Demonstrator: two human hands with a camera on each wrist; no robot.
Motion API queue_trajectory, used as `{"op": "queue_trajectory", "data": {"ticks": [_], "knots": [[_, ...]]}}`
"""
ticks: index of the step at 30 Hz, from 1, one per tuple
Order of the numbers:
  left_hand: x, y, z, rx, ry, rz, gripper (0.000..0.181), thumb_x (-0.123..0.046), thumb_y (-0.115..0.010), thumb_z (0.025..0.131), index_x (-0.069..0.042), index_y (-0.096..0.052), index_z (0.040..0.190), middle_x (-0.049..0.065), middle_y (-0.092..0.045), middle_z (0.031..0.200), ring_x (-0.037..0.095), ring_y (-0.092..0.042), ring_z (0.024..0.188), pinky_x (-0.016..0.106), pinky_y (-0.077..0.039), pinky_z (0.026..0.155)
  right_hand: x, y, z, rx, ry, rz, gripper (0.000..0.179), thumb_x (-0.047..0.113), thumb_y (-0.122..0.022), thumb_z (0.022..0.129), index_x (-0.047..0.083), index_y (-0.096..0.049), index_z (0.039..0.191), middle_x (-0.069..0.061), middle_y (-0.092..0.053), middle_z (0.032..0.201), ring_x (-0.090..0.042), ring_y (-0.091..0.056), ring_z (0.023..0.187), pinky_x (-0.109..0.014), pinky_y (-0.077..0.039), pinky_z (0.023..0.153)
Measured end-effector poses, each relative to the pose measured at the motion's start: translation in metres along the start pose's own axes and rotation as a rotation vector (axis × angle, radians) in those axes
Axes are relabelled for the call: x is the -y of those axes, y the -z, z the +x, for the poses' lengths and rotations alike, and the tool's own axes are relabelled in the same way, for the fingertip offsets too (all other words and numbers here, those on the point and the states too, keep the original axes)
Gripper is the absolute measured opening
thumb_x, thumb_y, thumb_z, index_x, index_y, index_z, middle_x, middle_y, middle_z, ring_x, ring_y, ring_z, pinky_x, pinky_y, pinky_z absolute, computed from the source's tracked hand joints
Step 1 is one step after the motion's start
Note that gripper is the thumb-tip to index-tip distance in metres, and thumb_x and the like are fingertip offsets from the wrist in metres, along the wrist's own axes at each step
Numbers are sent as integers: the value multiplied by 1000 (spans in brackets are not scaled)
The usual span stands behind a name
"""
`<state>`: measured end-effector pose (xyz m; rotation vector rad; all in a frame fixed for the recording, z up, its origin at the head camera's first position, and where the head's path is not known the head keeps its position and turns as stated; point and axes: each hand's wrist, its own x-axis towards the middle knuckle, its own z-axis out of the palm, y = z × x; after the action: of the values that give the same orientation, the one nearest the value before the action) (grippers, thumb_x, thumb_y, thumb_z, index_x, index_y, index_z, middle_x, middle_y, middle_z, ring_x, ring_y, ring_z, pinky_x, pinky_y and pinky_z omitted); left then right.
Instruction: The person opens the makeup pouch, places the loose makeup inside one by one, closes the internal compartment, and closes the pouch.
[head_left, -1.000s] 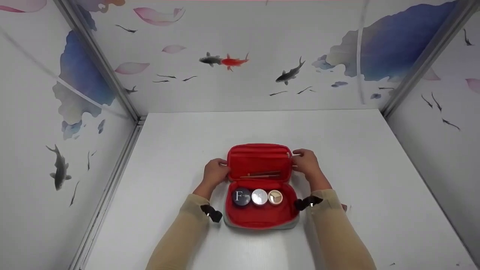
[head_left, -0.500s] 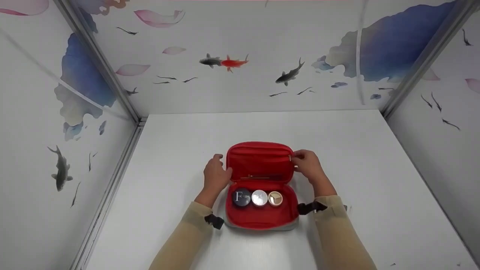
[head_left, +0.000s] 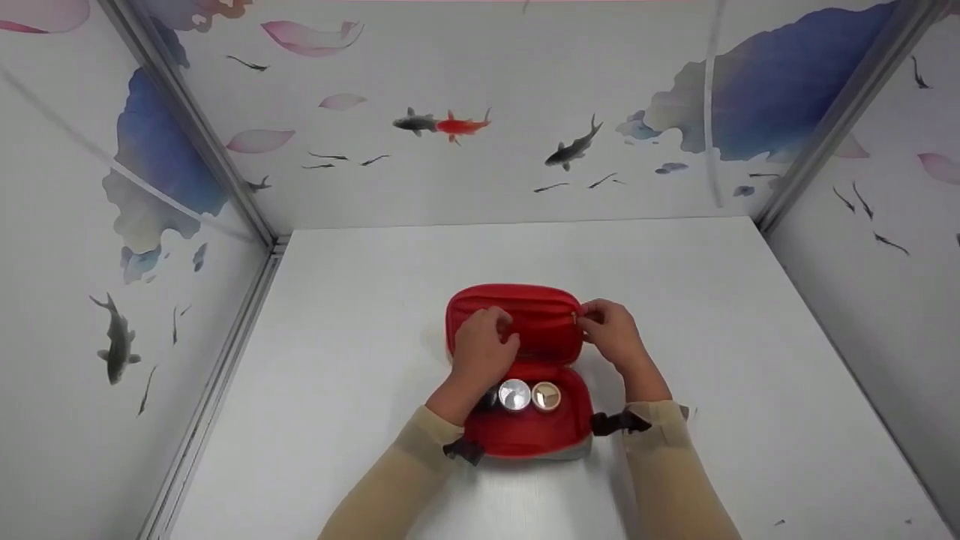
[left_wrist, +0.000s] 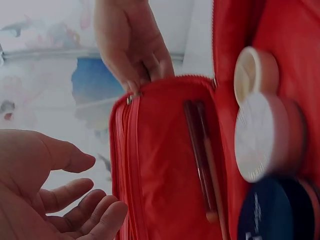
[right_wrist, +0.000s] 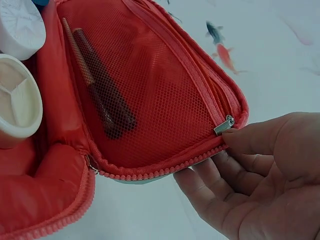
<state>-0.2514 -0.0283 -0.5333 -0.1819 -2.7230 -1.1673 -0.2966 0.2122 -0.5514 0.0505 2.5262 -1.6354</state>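
Observation:
A red-lined cosmetic bag lies unfolded, its lid raised at the far side. My right hand pinches the lid's right edge, thumb beside the small metal zipper pull and fingers behind. My left hand hovers in front of the lid's left part, fingers loosely bent and holding nothing. Two slim makeup brushes show through the lid's mesh pocket. In the base sit a dark round container, a silver-white round one and a three-part cream compact. My left hand partly hides the dark container in the head view.
The bag rests on a white table. White panels with painted fish and petals stand at the back and both sides, joined by metal corner posts.
My left hand has let go of the lid's left edge and moved right, in front of the lid. My right hand stays at the right edge, where the lid has tilted more upright.

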Motion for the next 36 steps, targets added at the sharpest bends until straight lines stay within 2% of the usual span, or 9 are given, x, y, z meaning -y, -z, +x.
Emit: {"op": "queue_trajectory", "data": {"ticks": [3,6,11,19,22,24,30,32,36], "knots": [[-6,-6,1,24,-2,-19,19,-17,-74,97,-12,-72,115,5,-74,109,19,-68,101,37,-61,93,1,-1,-3,-13,17,-17,23,7,-59,106,-4,-66,124,-22,-70,117,-26,-71,108,-37,-63,93],[-3,-11,2,29,4,-43,19,-16,-73,97,-10,-73,116,6,-74,109,20,-68,101,38,-61,93,-1,-2,-3,-33,13,-30,22,7,-60,105,-3,-67,124,-22,-71,117,-26,-71,107,-33,-63,90],[21,-8,5,3,52,-46,18,-13,-74,95,-6,-75,112,9,-77,107,24,-70,100,42,-61,92,-14,-7,6,-65,-10,-44,27,6,-62,102,-2,-67,128,-23,-71,120,-28,-71,108,-29,-61,87],[67,10,5,61,284,-2,19,-13,-71,95,-4,-75,111,12,-77,109,27,-70,101,44,-62,90,-37,-12,21,-54,-86,-73,40,7,-64,100,-1,-62,140,-24,-69,130,-33,-72,115,-36,-63,91],[79,17,4,92,354,-23,18,-13,-71,94,-4,-75,109,12,-76,103,26,-68,93,42,-62,83,-39,-10,22,-37,-92,-131,43,7,-65,99,-2,-61,141,-25,-69,130,-34,-72,113,-37,-62,91],[85,20,4,124,384,-36,18,-13,-73,92,-3,-75,108,12,-74,100,25,-67,88,40,-61,78,-38,-7,21,-24,-67,-189,45,6,-66,99,-4,-60,142,-27,-70,130,-37,-72,115,-40,-62,92],[100,24,-3,249,469,-35,24,-19,-77,92,-3,-74,110,11,-73,102,22,-67,84,35,-59,72,-39,21,0,25,28,-374,44,0,-66,98,-5,-60,141,-28,-68,132,-45,-67,124,-55,-57,103],[103,25,-6,278,494,-51,25,-19,-77,92,-3,-74,110,12,-72,102,22,-67,83,34,-59,70,-42,33,-13,48,26,-430,43,1,-68,98,-3,-62,140,-27,-67,134,-46,-65,126,-57,-55,105],[107,25,-9,308,501,-80,22,-20,-76,93,-3,-74,106,11,-71,97,21,-68,79,31,-59,66,-51,54,-40,107,-38,-514,47,6,-73,95,2,-63,140,-25,-64,139,-45,-59,128,-61,-52,106]]}}
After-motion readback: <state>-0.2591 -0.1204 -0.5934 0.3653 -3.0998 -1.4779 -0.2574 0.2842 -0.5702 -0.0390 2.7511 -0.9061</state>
